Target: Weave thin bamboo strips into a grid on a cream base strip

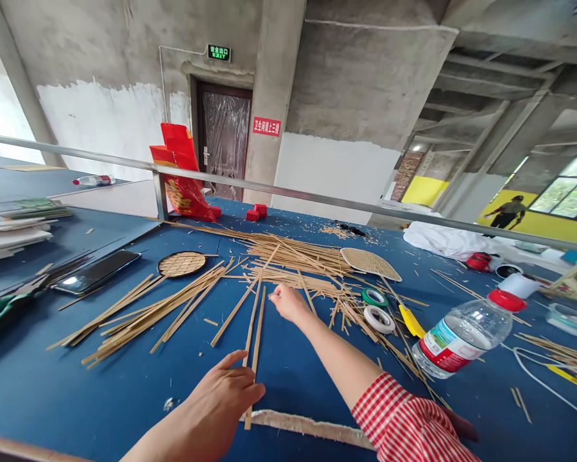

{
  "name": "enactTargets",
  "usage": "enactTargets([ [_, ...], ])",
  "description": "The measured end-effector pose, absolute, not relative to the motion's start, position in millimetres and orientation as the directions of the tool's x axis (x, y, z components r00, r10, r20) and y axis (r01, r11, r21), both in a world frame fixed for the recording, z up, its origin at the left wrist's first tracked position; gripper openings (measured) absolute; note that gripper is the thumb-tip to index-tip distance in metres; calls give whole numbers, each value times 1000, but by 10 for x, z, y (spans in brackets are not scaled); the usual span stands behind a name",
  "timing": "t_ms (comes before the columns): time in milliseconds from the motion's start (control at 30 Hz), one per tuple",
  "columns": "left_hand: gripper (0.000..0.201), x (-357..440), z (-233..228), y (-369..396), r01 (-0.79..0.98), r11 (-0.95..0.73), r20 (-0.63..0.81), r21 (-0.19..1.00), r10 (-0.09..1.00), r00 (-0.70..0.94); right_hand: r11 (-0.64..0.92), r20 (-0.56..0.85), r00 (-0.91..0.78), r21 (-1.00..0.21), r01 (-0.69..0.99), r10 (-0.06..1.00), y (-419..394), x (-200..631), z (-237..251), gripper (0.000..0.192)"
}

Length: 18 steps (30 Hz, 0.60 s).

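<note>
Two bamboo strips (256,333), long and thin, laid side by side on the blue table (76,398), running away from the body. Probably very light, springy along the length, apt to snap or split if bent sharply; edges likely splintery. Best held near an end for steering, or pressed flat midway to stop sliding on the smooth top.

Left hand (230,385) laid over the near part, fingers loosely spread and pressing down, thumb out to the side, not wrapped round anything. Right hand (288,301) at the far ends, fingertips pinched together on the tips.

Bare concrete room with half-whitewashed walls, dark door (224,138) under a green exit sign (219,52). Steel rail (269,188) across the table's far edge. Loose heap of strips (292,253) beyond the hands, touching the pair's far ends. Water bottle (461,333) on its side to the right, phone (98,271) to the left, round woven piece (181,264) near it, two tape rolls (378,319) just right of the forearm.
</note>
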State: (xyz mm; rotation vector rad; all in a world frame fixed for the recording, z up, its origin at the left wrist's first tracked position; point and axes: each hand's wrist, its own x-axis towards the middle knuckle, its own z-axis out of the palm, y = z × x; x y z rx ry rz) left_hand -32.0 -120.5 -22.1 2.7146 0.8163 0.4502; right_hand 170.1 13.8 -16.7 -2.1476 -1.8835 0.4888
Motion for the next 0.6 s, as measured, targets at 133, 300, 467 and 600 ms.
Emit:
enactTargets([
  [133, 32, -215, -13, -1110, 506, -804, 122, 313, 562, 818, -256, -44, 253, -257, 932, 966, 302, 2155, -110, 29],
  [300, 33, 59, 455, -774, 625, -752, 170, 208, 657, 734, -271, -131, 250, -184, 945, 959, 468, 2402, -211, 35],
  [467, 32, 295, 325, -276, 662, -701, 296, 264, 712, 637, -211, -109, 196, -148, 966, 974, 750, 2602, -165, 31],
  [600, 34, 364, -16, -123, 669, -699, 310, 252, 713, 629, -172, -159, 155, -99, 980, 975, 916, 2806, -161, 29],
])
